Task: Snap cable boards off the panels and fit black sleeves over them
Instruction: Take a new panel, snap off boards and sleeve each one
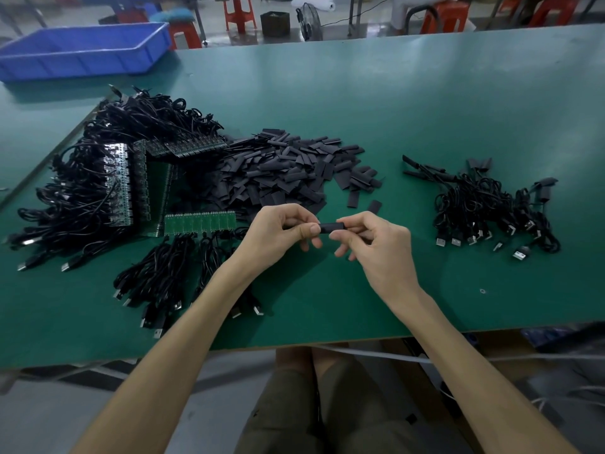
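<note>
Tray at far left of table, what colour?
The tray is blue, seen best in head view.

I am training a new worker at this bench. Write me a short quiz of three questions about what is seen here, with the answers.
1. True or false: the blue tray stands at the far left of the table.
2. What does the right hand pinch? A: a sleeve; B: a USB plug; C: a green panel.
3. Fill in: the sleeved cables lie to the ___ of the hands.
Key: 1 true. 2 A; the left hand pinches a cable end at the sleeve's other end. 3 right.
</note>
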Tool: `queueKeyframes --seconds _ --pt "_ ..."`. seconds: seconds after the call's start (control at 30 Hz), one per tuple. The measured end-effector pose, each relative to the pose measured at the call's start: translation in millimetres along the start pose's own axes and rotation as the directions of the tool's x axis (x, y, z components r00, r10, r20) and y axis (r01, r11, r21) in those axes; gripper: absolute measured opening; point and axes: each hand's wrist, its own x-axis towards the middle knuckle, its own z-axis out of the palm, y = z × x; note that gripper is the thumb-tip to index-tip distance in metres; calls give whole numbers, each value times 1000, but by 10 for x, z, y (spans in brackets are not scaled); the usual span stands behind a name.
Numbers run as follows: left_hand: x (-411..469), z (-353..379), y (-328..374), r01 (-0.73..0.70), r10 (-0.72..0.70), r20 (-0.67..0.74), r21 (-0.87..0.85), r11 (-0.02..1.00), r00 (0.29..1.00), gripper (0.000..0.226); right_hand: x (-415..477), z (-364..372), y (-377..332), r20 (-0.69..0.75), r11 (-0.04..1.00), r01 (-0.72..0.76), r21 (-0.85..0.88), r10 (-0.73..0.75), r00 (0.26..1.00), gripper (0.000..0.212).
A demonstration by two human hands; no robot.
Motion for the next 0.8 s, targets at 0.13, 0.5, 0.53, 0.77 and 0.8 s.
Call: queueKeyframes --seconds 0.13,0.5,0.53,0.77,0.8 --pt "7 -7 1 -8 8 -3 -18 1000 1000 15 4 1 -13 9 1000 -1 -2 1 1000 14" --pt "8 -14 18 -13 15 19 -64 998 1000 19 11 -11 -47 17 999 8 31 -9 1000 19" --pt "6 -16 12 -6 9 35 -62 998 999 18 14 -14 -51 20 999 6 41 -7 1000 21" --pt "18 -10 0 -28 29 25 -44 999 999 12 32 -13 -80 39 996 -6 92 3 999 20" --pt "18 -6 4 -37 38 25 -28 999 999 13 32 -17 -75 31 995 -8 101 4 1000 18"
